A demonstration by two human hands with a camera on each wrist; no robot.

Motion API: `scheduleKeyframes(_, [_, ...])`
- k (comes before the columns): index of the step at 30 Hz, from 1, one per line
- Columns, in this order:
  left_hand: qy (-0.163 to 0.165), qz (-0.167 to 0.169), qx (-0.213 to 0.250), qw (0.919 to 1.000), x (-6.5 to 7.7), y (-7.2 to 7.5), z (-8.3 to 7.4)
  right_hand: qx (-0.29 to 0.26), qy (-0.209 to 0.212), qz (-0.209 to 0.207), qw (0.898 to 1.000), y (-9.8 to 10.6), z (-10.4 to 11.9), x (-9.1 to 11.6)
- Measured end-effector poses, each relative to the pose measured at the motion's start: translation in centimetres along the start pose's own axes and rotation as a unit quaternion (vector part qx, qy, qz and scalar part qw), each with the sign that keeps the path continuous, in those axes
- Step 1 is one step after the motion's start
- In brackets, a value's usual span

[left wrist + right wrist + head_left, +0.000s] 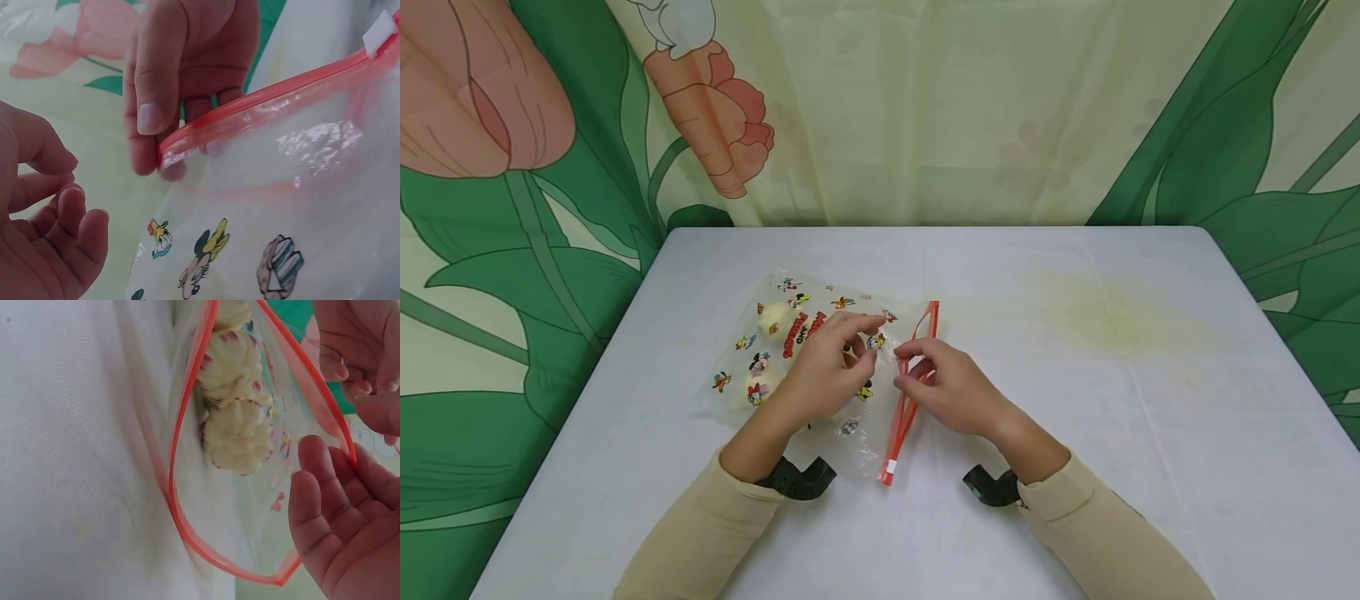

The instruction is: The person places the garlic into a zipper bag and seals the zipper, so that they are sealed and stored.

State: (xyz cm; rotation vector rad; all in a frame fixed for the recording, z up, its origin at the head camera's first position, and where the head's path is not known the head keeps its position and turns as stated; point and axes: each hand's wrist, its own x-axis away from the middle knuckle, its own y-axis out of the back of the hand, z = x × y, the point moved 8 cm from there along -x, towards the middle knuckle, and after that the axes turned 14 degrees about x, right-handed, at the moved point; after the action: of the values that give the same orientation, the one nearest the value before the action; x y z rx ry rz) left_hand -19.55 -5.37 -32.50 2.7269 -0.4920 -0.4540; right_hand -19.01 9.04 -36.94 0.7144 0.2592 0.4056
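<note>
A clear zip bag (827,287) printed with small cartoon figures lies on the table, its red zip edge (935,321) parted. Inside it are several cream, flower-shaped pieces (237,437) with purple-tipped petals. My right hand (955,387) pinches the upper lip of the bag's mouth; the left wrist view shows its thumb (150,115) beside the red edge and a fingertip behind the clear film. Over the bag, my left hand (831,367) hovers with loosely bent fingers and nothing between them. A white slider (380,34) sits at the near end of the zip.
The table has a white cloth (1075,500) with a faint yellowish stain (1105,312) on its right half. Behind its far edge hangs a curtain (925,108) printed with flowers and leaves. Each wrist carries a black camera mount (801,479).
</note>
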Motion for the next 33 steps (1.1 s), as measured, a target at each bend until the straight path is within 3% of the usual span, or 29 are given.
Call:
scheduleKeyframes(8, [0.004, 0.003, 0.008, 1.0000, 0.5, -0.4, 0.0, -0.060, -0.031, -0.013, 0.998, 0.3, -0.7, 0.2])
scheduleKeyframes(22, [-0.001, 0.004, 0.015, 0.9999, 0.7, -0.7, 0.2, -0.053, -0.049, -0.004, 0.997, 0.2, -1.7, -0.1])
scheduleKeyframes(28, [0.005, 0.006, 0.016, 0.9998, 1.0, -0.7, 0.1, -0.065, -0.052, -0.019, 0.996, 0.4, -2.0, -0.3])
scheduleKeyframes(33, [-0.013, 0.007, 0.019, 0.9997, 1.3, -1.0, -0.2, -0.082, -0.047, -0.034, 0.995, 0.7, -2.1, -0.3])
